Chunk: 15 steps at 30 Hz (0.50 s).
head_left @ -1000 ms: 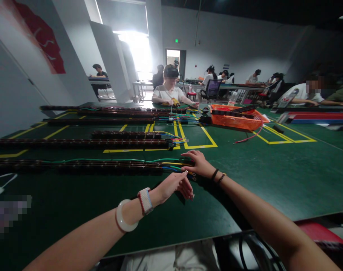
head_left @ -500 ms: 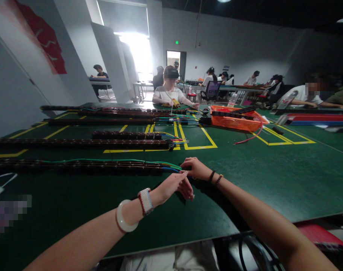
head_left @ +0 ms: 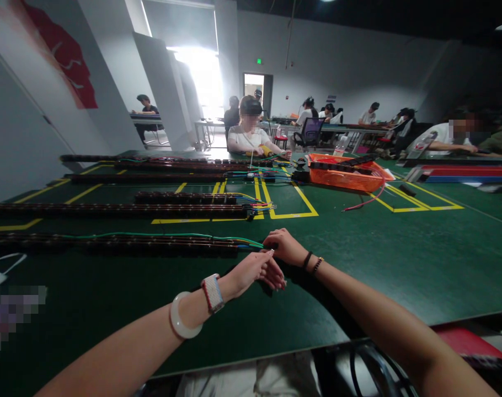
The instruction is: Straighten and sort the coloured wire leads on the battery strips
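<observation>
Green worktop (head_left: 383,259) fills the foreground, marked out in yellow tape (head_left: 294,215). On its near side lies the item under inspection: a long black strip (head_left: 151,245), running from the left edge to mid-table, with coloured wires (head_left: 251,243), green, yellow and blue among them, leaving its right end. The right hand (head_left: 284,246) is at those wires, fingers bent and drawn closely together around them; the wire ends are hidden inside the grip. Just below and touching or nearly touching it is the left hand (head_left: 257,270), thumb pointing toward the wires, fingers hanging loosely apart from the thumb; whether it has hold of a wire cannot be told. The left wrist carries a woven strap (head_left: 212,294) and a white bangle (head_left: 182,317); the right wrist carries two dark bands (head_left: 313,262). Beyond the strip lie a second long strip (head_left: 118,210) and a shorter strip (head_left: 185,197), both with wires at their right ends. Farther back, to the right, stands an orange basket (head_left: 346,181) containing black parts, with a red wire (head_left: 364,205) trailing onto the table. A co-worker (head_left: 246,137) in a white top sits across the table; other people are seated at tables behind.
</observation>
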Each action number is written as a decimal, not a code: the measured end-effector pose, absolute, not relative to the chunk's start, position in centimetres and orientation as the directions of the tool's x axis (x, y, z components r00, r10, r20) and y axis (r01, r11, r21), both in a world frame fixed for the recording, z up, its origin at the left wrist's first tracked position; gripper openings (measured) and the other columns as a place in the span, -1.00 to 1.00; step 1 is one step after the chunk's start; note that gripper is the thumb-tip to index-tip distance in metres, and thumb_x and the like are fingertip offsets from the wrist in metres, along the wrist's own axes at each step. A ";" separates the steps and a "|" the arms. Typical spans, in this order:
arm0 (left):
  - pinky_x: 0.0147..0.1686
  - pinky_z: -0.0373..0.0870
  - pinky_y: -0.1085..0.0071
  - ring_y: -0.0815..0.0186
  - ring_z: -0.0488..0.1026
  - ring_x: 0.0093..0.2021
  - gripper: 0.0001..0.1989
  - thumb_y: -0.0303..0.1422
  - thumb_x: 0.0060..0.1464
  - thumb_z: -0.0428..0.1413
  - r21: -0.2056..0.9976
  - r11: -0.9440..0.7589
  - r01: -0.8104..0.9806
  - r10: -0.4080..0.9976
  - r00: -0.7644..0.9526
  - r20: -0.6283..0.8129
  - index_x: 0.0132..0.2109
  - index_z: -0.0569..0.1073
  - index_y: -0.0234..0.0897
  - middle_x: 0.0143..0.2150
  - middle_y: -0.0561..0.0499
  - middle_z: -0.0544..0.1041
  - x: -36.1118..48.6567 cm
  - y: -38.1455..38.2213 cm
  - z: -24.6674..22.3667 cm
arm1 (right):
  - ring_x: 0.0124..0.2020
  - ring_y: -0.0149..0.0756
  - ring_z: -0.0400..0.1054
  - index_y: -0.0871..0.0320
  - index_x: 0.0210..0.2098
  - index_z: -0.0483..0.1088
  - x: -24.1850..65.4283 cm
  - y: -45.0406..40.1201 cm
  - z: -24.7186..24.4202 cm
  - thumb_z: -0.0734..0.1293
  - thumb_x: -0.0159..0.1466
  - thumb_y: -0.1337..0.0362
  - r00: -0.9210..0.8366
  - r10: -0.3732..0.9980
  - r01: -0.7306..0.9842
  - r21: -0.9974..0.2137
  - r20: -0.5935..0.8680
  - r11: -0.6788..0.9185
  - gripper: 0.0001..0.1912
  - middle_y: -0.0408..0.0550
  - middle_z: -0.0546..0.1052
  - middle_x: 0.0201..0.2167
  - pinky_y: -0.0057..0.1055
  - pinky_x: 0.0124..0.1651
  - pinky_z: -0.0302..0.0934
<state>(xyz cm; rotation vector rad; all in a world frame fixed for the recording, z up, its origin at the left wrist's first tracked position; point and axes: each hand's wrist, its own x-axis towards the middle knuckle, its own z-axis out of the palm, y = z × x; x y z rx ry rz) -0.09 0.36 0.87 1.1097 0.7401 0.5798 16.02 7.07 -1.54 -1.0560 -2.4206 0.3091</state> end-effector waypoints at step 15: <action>-0.11 0.38 0.23 0.16 0.52 -0.22 -0.63 -0.20 0.15 -0.04 0.922 0.376 -0.094 0.697 0.685 -0.215 -0.25 0.49 -0.47 -0.21 -0.30 0.56 -0.3 1.2 0.1 | -0.41 -0.38 0.37 0.27 -0.31 0.51 16.2 7.9 -1.9 0.28 0.23 0.16 -0.579 0.812 0.556 -0.693 0.075 0.460 -0.71 -0.07 0.54 -0.43 -0.53 -0.36 0.16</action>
